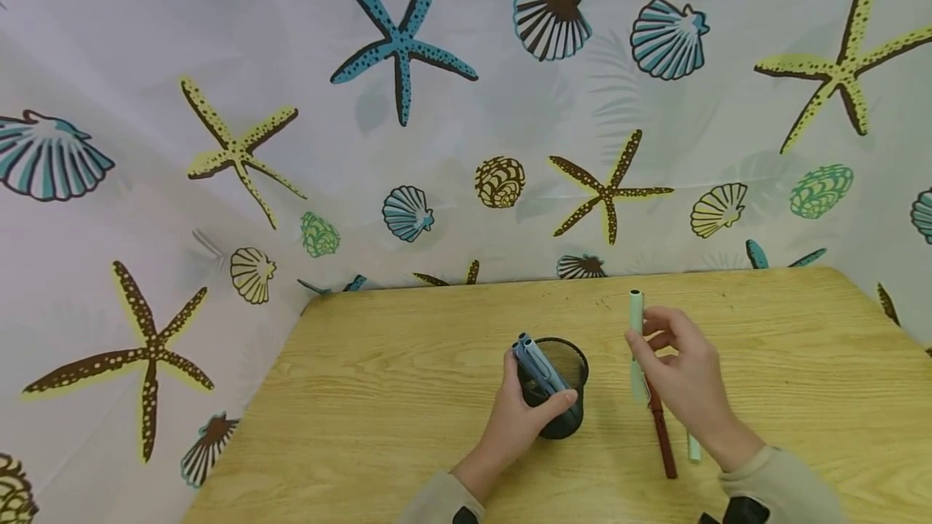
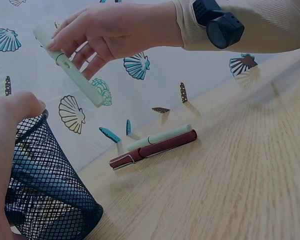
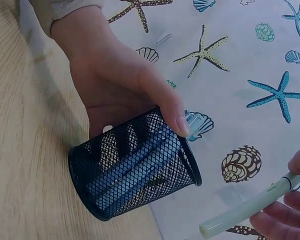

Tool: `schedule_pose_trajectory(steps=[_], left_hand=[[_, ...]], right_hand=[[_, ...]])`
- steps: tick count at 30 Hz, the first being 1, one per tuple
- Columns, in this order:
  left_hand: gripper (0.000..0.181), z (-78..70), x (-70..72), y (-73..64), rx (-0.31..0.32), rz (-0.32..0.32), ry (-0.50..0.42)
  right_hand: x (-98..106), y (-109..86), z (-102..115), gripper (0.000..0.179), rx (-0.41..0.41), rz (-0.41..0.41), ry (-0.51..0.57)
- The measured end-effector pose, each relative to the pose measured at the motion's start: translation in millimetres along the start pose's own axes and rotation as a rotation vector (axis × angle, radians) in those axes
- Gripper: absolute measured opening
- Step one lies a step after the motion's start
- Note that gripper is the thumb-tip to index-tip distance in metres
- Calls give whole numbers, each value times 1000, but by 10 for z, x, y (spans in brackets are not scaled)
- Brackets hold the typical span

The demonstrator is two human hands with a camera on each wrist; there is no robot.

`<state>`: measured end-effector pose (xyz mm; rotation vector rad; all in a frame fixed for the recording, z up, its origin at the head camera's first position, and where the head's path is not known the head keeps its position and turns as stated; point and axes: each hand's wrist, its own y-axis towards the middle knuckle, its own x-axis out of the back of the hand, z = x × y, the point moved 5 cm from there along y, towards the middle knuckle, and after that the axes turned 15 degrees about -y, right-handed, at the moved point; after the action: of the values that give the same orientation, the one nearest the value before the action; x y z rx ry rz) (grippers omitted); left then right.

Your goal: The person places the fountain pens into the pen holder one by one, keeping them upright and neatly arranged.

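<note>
My left hand (image 1: 507, 415) grips a black mesh pen cup (image 1: 575, 415), with the thumb over its rim. Several blue pens (image 1: 539, 366) lean inside the cup, their ends sticking out past the rim toward the left. To the right of the cup, my right hand (image 1: 688, 370) pinches a light green pen (image 1: 637, 314) between thumb and fingers, upright above the table in the head view. Below that hand, a dark red pen (image 2: 165, 147) with a metal clip lies on the table alongside a second light green pen (image 2: 162, 136).
The wooden table (image 1: 379, 395) reaches back to a white cloth (image 1: 466, 103) printed with starfish and shells, which also hangs along the sides. A dark device (image 2: 220, 27) is strapped on the right wrist over a beige sleeve (image 2: 260, 25).
</note>
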<state>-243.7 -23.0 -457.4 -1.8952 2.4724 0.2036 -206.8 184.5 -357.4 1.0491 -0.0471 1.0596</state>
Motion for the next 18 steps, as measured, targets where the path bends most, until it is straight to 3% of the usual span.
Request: schedule_pose_trajectory(steps=[8,18], left_hand=[[100,-40,-5,2,-18,1,25],[98,-52,-12,-16,-13,-5,32]], right_hand=[[-72,60,168,31,19,-17,69],[1,151,614,30,61,-45,133]])
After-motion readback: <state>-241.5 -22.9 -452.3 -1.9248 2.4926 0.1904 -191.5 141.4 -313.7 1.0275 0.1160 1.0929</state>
